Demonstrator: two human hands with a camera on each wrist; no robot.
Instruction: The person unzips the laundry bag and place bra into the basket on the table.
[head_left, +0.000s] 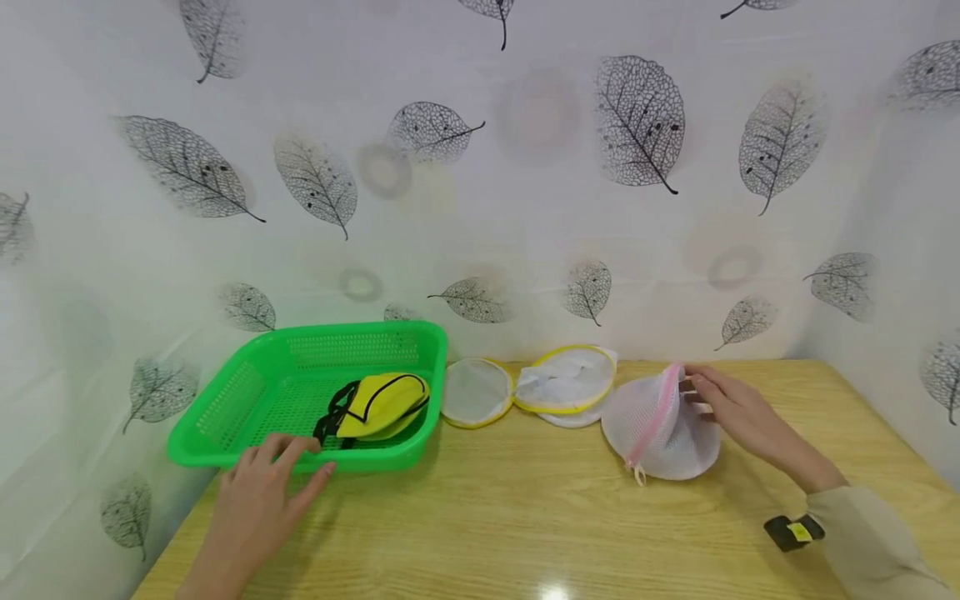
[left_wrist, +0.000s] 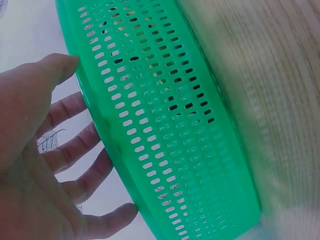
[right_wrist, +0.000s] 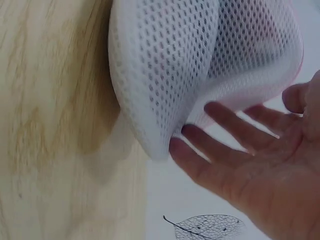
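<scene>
A green plastic basket (head_left: 247, 461) with slotted walls stands on the left of the table. My left hand (head_left: 258, 500) rests its fingertips on the basket's near rim; in the left wrist view the palm shows beside the rim. Inside the basket lies a yellow cloth item (head_left: 386, 404) with black trim and black straps. At the right, a white mesh laundry bag (head_left: 637, 412) with a pink zipper band stands puffed up on the table. My right hand (head_left: 738, 417) touches its right side with extended fingers; the right wrist view shows the fingertips at the mesh (right_wrist: 165, 65).
Between basket and laundry bag lie flat round white mesh pieces with yellow rims, one (head_left: 477, 392) beside the basket and another (head_left: 567, 379) further right, overlapping more white mesh. A leaf-patterned curtain (head_left: 480, 208) hangs behind the wooden table (head_left: 525, 517).
</scene>
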